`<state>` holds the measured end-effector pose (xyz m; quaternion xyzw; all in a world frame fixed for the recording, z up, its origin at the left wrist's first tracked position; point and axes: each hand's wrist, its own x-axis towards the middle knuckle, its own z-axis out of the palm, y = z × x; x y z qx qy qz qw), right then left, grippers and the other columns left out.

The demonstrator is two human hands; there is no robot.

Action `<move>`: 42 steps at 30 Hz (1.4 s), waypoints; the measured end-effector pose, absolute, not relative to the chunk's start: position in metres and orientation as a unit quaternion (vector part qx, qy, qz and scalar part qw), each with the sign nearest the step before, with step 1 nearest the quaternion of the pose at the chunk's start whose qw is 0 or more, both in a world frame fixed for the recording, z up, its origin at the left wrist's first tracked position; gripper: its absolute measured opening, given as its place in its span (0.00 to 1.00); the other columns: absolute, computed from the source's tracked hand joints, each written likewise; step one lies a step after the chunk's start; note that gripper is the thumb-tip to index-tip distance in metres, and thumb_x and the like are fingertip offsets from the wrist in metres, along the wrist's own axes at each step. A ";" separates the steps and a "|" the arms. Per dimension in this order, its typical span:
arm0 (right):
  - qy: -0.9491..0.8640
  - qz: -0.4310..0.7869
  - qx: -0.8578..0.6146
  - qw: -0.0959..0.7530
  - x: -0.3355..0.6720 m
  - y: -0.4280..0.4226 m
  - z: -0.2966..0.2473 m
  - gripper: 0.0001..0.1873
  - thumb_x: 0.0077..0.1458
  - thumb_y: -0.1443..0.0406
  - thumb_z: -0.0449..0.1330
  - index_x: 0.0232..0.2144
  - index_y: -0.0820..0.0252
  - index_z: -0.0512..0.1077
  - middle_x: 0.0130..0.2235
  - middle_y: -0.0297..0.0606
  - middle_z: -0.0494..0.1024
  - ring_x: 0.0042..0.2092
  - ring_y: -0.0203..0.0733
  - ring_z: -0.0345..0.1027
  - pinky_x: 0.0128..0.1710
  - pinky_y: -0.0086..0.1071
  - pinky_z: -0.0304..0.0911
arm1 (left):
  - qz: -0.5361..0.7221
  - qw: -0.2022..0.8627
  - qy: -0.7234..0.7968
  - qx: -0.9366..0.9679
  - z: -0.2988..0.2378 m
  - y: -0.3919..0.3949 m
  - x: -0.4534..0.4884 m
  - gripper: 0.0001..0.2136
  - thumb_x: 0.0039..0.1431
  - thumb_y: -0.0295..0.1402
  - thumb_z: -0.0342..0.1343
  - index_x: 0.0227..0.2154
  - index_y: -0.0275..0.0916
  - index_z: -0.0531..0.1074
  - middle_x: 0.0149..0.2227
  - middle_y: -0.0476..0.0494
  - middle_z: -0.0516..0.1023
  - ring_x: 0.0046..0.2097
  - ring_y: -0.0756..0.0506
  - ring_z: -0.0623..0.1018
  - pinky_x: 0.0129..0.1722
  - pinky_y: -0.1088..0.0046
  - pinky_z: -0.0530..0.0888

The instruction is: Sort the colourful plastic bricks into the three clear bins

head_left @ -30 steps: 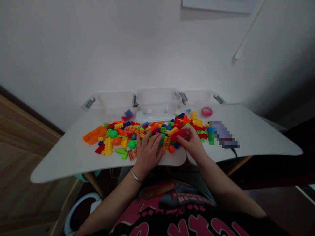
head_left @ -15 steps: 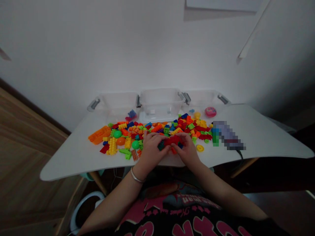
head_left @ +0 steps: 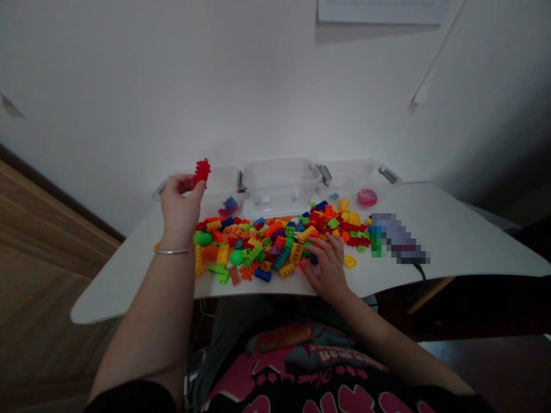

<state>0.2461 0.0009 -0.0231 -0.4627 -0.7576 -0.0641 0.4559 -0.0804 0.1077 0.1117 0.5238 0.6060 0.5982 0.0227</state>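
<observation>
My left hand (head_left: 179, 205) is raised above the left end of the table, pinching a red toy brick (head_left: 201, 171) just in front of the left clear bin (head_left: 215, 186). A silver bangle circles that wrist. My right hand (head_left: 327, 265) lies on the near edge of a pile of coloured plastic bricks (head_left: 275, 235), fingers spread over the pieces and holding nothing I can see.
Three clear plastic bins stand along the wall: left, middle (head_left: 279, 182) and right (head_left: 357, 172). A pink round piece (head_left: 367, 197) and a yellow ring (head_left: 349, 261) lie at the right. A blurred-out object with a cable (head_left: 398, 238) rests on the white table (head_left: 465, 241).
My left hand has lifted away from the pile and swung up to the left with a red brick. My right hand stayed low at the pile and opened out.
</observation>
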 end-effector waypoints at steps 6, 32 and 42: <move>-0.760 -0.038 -0.466 0.450 0.247 0.002 -0.023 0.18 0.56 0.66 0.58 0.49 0.52 0.71 0.55 0.43 0.72 0.66 0.58 0.50 0.63 0.61 0.53 | 0.369 -0.049 0.779 0.505 0.121 0.139 -0.110 0.13 0.54 0.43 0.61 0.36 0.39 0.75 0.38 0.45 0.78 0.47 0.38 0.75 0.53 0.52 0.64; -0.769 -0.048 -0.468 0.433 0.245 0.003 -0.020 0.16 0.55 0.68 0.57 0.48 0.56 0.71 0.57 0.44 0.70 0.67 0.57 0.48 0.64 0.58 0.54 | 0.410 -0.137 0.677 0.596 0.093 0.098 -0.068 0.15 0.57 0.39 0.55 0.46 0.43 0.74 0.64 0.35 0.63 0.66 0.29 0.58 0.64 0.38 0.48; -0.783 -0.038 -0.455 0.423 0.245 0.006 -0.021 0.18 0.55 0.68 0.57 0.49 0.59 0.71 0.56 0.45 0.71 0.64 0.55 0.51 0.64 0.55 0.53 | 0.268 -0.124 0.580 0.760 0.018 -0.008 0.017 0.22 0.64 0.39 0.49 0.59 0.38 0.66 0.64 0.29 0.61 0.65 0.31 0.61 0.64 0.41 0.54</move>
